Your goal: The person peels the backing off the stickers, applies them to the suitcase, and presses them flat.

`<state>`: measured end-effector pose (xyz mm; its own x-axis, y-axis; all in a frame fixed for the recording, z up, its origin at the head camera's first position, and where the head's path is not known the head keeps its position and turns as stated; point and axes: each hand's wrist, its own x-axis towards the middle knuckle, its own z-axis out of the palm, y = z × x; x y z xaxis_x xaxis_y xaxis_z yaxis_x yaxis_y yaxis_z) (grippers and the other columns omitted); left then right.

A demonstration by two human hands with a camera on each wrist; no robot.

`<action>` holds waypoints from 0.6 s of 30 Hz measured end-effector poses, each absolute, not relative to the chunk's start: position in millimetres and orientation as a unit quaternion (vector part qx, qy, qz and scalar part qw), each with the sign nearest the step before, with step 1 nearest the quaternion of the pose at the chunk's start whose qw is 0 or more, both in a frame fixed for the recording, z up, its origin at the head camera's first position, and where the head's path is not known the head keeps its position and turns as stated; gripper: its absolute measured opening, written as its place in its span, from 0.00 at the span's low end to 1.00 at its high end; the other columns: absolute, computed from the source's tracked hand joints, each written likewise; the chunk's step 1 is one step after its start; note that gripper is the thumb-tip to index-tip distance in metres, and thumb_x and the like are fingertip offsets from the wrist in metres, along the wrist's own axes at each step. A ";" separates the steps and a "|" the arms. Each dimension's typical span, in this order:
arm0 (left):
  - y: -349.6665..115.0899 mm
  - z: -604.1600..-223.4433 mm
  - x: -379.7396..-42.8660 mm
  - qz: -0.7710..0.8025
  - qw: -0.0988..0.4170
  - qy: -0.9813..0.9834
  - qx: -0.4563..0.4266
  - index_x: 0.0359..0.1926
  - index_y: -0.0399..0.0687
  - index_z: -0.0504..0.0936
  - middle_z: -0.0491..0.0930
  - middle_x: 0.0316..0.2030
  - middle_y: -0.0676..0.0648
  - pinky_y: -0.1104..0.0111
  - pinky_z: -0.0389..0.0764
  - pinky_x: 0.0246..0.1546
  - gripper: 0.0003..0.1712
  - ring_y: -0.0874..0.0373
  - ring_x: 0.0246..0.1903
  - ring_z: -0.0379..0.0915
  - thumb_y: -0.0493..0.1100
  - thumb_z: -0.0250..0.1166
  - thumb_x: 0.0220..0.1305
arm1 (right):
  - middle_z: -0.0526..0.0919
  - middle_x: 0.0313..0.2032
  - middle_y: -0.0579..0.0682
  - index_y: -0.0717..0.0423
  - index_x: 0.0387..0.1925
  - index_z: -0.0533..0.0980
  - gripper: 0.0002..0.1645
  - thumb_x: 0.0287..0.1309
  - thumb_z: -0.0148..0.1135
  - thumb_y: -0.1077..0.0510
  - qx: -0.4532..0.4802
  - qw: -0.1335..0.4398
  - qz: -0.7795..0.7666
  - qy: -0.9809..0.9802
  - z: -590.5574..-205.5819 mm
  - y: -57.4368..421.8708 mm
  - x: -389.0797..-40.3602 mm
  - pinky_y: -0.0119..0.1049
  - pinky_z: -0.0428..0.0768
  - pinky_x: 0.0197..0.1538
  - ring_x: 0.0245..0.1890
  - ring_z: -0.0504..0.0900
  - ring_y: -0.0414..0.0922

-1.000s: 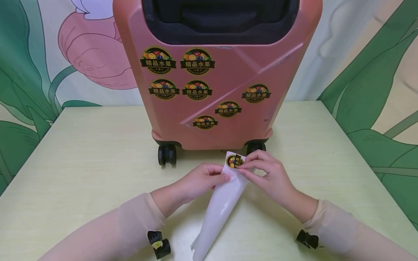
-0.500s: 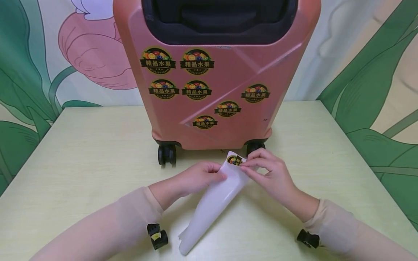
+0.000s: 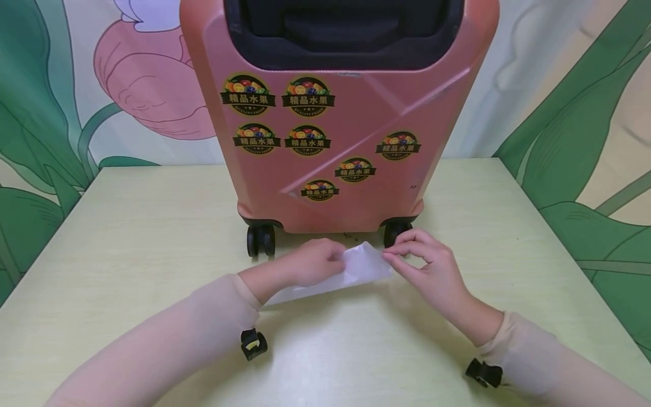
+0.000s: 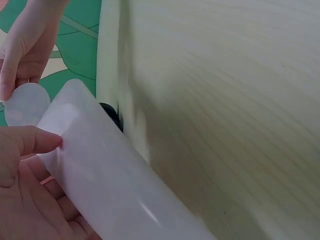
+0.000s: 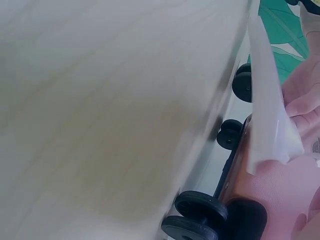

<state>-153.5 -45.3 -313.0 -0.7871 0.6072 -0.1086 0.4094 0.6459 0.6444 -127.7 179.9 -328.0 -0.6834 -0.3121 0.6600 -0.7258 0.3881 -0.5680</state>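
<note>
My left hand (image 3: 314, 263) grips a glossy white backing sheet (image 3: 361, 265) between thumb and fingers, just in front of the suitcase. The sheet's plain side faces up, and it slants towards the lower left, partly hidden under the hand. My right hand (image 3: 427, 271) pinches a round sticker (image 4: 27, 105) at its edge. In the left wrist view the sticker shows its pale back and overlaps the edge of the sheet (image 4: 115, 170). A pink suitcase (image 3: 264, 181) stands upright behind both hands. Several round fruit-label stickers (image 3: 307, 96) with dark banners are stuck on its front.
The suitcase rests on black wheels (image 3: 261, 240) on a pale wooden table (image 3: 152, 237). A black recessed panel (image 3: 346, 39) fills its upper front. Behind it is a wall (image 3: 574, 135) painted with large leaves and a flower.
My left hand has turned the sheet over and swung its long end leftward, so the printed label no longer shows. My right hand has moved slightly right with the sticker.
</note>
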 end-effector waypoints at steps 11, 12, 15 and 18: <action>-32.3 -321.4 -155.2 0.181 0.125 0.931 0.290 0.25 0.48 0.76 0.73 0.24 0.52 0.68 0.68 0.27 0.09 0.58 0.24 0.66 0.41 0.57 0.62 | 0.78 0.32 0.48 0.60 0.28 0.84 0.09 0.41 0.71 0.72 0.281 0.249 0.437 -0.817 -324.7 189.1 -127.2 0.21 0.72 0.38 0.36 0.75 0.38; -31.4 -322.5 -154.8 0.167 0.114 0.933 0.297 0.24 0.48 0.76 0.74 0.25 0.53 0.67 0.68 0.27 0.09 0.58 0.24 0.67 0.41 0.57 0.62 | 0.78 0.32 0.47 0.60 0.28 0.84 0.09 0.41 0.71 0.71 0.276 0.248 0.437 -0.819 -324.2 189.9 -127.3 0.21 0.72 0.37 0.36 0.75 0.37; -29.5 -326.6 -154.1 0.139 0.076 0.933 0.322 0.29 0.49 0.80 0.79 0.30 0.54 0.65 0.72 0.31 0.06 0.57 0.30 0.72 0.38 0.58 0.60 | 0.78 0.32 0.47 0.60 0.28 0.83 0.08 0.42 0.71 0.71 0.267 0.245 0.439 -0.822 -323.5 191.4 -128.1 0.22 0.72 0.36 0.35 0.74 0.37; -28.2 -329.5 -153.5 0.132 0.048 0.932 0.335 0.41 0.49 0.84 0.81 0.40 0.52 0.61 0.74 0.37 0.13 0.56 0.39 0.75 0.34 0.57 0.59 | 0.78 0.32 0.47 0.60 0.28 0.83 0.08 0.42 0.71 0.71 0.266 0.245 0.436 -0.824 -323.0 191.8 -128.6 0.23 0.72 0.36 0.35 0.75 0.37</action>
